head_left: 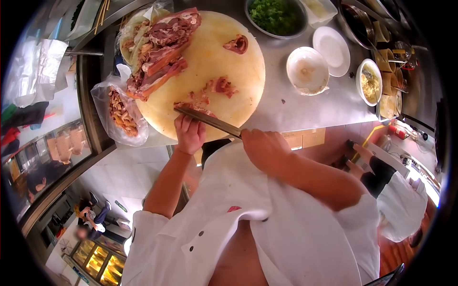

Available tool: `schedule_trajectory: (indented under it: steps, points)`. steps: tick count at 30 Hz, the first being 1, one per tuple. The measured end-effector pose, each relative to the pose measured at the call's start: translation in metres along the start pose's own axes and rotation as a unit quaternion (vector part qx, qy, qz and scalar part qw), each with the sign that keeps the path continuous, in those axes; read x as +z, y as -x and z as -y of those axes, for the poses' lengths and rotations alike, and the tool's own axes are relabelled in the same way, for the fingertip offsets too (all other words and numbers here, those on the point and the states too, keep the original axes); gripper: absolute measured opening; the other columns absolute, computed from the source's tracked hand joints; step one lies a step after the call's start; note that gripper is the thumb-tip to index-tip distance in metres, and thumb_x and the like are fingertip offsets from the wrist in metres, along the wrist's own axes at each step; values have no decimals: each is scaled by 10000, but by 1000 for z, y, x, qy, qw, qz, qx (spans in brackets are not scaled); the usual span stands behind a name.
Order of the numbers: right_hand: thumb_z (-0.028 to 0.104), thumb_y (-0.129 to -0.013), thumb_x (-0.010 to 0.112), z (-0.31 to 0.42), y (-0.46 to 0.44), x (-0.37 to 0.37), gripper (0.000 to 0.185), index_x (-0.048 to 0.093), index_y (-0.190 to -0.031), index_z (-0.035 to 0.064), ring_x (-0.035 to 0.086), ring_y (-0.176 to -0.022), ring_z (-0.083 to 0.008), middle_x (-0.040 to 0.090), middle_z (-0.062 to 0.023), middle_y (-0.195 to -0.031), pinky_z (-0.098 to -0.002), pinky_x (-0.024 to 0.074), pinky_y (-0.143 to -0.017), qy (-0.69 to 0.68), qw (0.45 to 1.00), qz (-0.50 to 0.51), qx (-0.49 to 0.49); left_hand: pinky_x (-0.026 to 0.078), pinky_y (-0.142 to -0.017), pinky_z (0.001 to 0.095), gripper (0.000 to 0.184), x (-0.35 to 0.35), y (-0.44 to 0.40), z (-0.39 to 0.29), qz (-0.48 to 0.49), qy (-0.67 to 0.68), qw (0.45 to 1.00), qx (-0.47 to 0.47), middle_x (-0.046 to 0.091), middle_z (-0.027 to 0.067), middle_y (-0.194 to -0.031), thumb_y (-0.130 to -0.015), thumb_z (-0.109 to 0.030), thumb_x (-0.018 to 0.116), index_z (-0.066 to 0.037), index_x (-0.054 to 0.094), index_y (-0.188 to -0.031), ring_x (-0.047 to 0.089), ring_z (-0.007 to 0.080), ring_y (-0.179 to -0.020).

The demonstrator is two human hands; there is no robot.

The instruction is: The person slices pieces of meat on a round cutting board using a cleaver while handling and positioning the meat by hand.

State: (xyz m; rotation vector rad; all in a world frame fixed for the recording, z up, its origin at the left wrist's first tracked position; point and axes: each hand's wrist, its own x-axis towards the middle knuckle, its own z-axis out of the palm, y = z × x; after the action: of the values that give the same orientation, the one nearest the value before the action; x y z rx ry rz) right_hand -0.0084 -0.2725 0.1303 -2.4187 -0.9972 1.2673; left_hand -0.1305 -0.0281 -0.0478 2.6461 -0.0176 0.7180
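My right hand (266, 148) is wrapped around the handle of a knife (214, 122), whose blade crosses the near edge of a round pale chopping board (210, 43) and points up-left. Close against the blade near its tip, my left hand (190, 133) has curled fingers; whatever they hold is hidden. Small sliced meat pieces (195, 106) lie just beyond the blade. A big pile of cooked meat (164, 43) rests on the board's left side. Another dark meat piece (237, 44) sits at its far right.
A plastic bag of meat scraps (121, 112) lies left of the board. To the right are a used white bowl (307, 71), a white plate (331, 51), a bowl of chopped food (369, 82) and a metal bowl of greens (276, 16). A person in white (403, 205) stands behind at right.
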Motion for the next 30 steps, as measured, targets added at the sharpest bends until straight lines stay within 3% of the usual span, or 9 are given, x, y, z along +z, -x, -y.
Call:
schedule_trajectory:
  steps: [10, 18, 22, 25, 30]
  points:
    - [65, -952, 585, 14, -46, -9, 165, 586, -1099, -10, 753, -870, -411, 749, -220, -934, -484, 602, -738, -47, 999, 3, -28, 452, -1072, 520, 169, 2, 0, 5, 14, 37, 999, -17, 631, 127, -1252, -942, -132, 688, -56, 711, -1091, 528, 421, -1224]
    - [83, -949, 607, 15, -112, 9, 188, 595, -1113, -8, 763, -862, -389, 759, -213, -925, -479, 609, -746, -10, 992, -70, -106, 462, -1052, 502, 171, -1, 0, 2, 27, 26, 999, -24, 626, 106, -1248, -924, -100, 703, -73, 709, -1093, 536, 389, -1214]
    - [142, -996, 588, -7, -93, 7, 156, 615, -1062, 3, 751, -833, -397, 748, -204, -886, -493, 597, -728, 15, 993, -87, -74, 476, -1033, 479, 191, -2, 15, -5, -14, 25, 999, -26, 624, 94, -1255, -912, -73, 719, -79, 708, -1103, 558, 369, -1185]
    - [79, -961, 580, -9, -51, -7, 152, 617, -1095, 18, 756, -908, -379, 759, -189, -946, -478, 600, -768, 14, 998, -37, -54, 480, -1026, 476, 195, -6, 28, -10, -22, 17, 999, -44, 630, 85, -1270, -910, -74, 725, -85, 711, -1105, 573, 363, -1178]
    - [68, -959, 564, -4, -9, -2, 124, 619, -1057, 15, 752, -838, -389, 752, -191, -942, -495, 592, -739, 26, 999, -12, -23, 484, -1020, 468, 216, -13, 16, -9, -14, 4, 1000, -21, 641, 80, -1305, -911, -83, 732, -93, 720, -1127, 577, 357, -1197]
